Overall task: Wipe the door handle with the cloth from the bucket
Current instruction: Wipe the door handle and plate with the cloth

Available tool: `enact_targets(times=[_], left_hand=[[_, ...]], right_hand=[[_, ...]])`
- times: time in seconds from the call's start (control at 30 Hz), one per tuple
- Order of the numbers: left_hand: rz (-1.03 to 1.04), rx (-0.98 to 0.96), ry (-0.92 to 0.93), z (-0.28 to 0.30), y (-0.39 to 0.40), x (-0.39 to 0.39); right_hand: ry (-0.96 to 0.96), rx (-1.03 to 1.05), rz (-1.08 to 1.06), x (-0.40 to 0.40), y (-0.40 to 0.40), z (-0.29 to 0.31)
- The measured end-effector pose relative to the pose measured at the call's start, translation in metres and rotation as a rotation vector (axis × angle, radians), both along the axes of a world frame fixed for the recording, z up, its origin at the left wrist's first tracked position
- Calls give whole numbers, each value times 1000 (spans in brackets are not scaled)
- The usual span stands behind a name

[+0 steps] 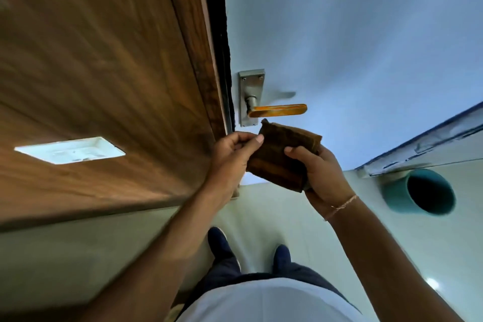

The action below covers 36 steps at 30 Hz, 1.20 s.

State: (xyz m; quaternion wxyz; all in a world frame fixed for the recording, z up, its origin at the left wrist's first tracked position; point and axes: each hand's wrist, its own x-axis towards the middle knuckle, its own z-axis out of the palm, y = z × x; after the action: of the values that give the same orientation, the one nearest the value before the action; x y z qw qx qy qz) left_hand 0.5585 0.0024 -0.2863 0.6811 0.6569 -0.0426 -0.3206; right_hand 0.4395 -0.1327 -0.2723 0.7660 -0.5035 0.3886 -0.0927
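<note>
A pale blue door [366, 34] fills the upper right of the view, and a wood-grain wall panel [91, 73] fills the left, the 2 meeting at a dark gap that runs down toward the middle. Below them lies a light floor [91, 256]. A white rectangular plate [70, 150] is set into the wood panel at the left. At the right, on the floor beside the door's lower edge, stands a teal bucket [397, 192], its dark mouth turned to the camera.

The person's 2 bare forearms reach up from the bottom of the frame, over a white shirt [269, 300] and 2 dark shoes [222, 246] planted on the floor.

The cloth [285, 154] — brown, folded into a thick rectangle — is held between both hands just below the door handle [278, 110], near it but not touching. The left hand [232, 154] pinches the cloth's left edge between thumb and fingers. The right hand [321, 180] cups the cloth's right and lower side, thumb laid over the front; a thin thread band [339, 206] circles that wrist.

The handle is an orange-toned lever pointing right from a grey metal backplate [251, 86] screwed to the door close to its edge — the lever level and bare
</note>
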Motion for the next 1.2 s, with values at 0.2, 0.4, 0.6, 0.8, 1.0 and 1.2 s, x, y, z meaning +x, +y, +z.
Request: enact_targets(times=[0.2, 0.4, 0.6, 0.8, 1.0, 1.2], left_hand=[[173, 246, -656, 16, 10, -23], [367, 457, -1356, 32, 18, -27], [275, 750, -1558, 36, 25, -14], [176, 819, -1625, 12, 36, 3], [121, 889, -1628, -15, 44, 9], [77, 911, -1686, -32, 48, 19]], right_hand=[[-142, -190, -74, -15, -12, 13], [-340, -813, 115, -7, -17, 22], [-297, -1585, 58, 31, -21, 45], [-83, -1869, 353, 64, -3, -13], [60, -1888, 346, 50, -22, -29], [214, -1782, 228, 59, 6, -23]])
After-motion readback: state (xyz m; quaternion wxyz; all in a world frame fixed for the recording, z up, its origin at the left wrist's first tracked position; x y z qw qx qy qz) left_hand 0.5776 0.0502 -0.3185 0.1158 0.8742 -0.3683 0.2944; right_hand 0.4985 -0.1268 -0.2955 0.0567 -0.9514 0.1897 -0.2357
